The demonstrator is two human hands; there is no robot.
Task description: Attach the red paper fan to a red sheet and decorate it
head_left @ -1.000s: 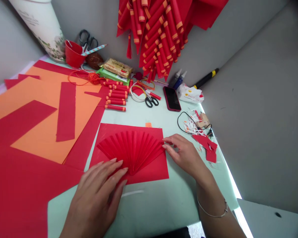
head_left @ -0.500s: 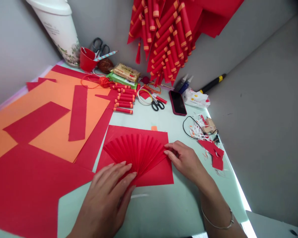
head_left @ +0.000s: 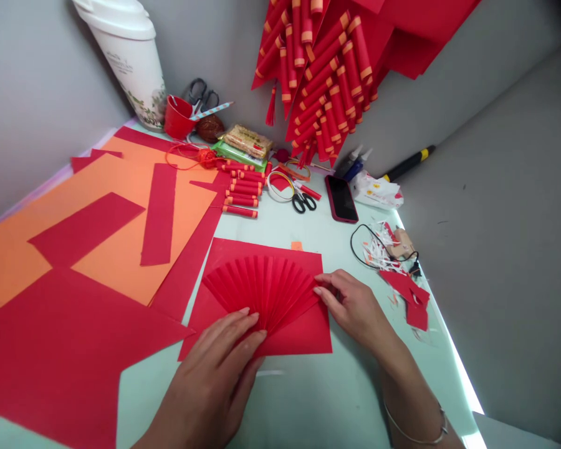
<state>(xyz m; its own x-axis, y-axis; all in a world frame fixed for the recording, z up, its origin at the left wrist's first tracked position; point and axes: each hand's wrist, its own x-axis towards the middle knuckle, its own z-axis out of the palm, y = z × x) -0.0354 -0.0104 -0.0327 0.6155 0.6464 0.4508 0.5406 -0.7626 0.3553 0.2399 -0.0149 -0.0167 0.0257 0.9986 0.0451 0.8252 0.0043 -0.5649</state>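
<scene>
Red pleated fan (head_left: 262,280): spreading step, we judge, left hand (head_left: 217,368) loose-fingered at its base, right hand (head_left: 353,305) pinching its edge; next calls for even tension.

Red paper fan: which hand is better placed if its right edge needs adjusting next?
Probably the right hand: it is right at that edge of the red paper fan, while the left hand is at its lower point.

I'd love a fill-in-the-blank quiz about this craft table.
The pleated fan lies on a backing sheet coloured ____.
The bracelet is on the ____ arm.
The left hand rests at the fan's ____, not wide, end.
A red strip lies on a big sheet coloured ____.
Missing words: red; right; narrow; orange.
</scene>
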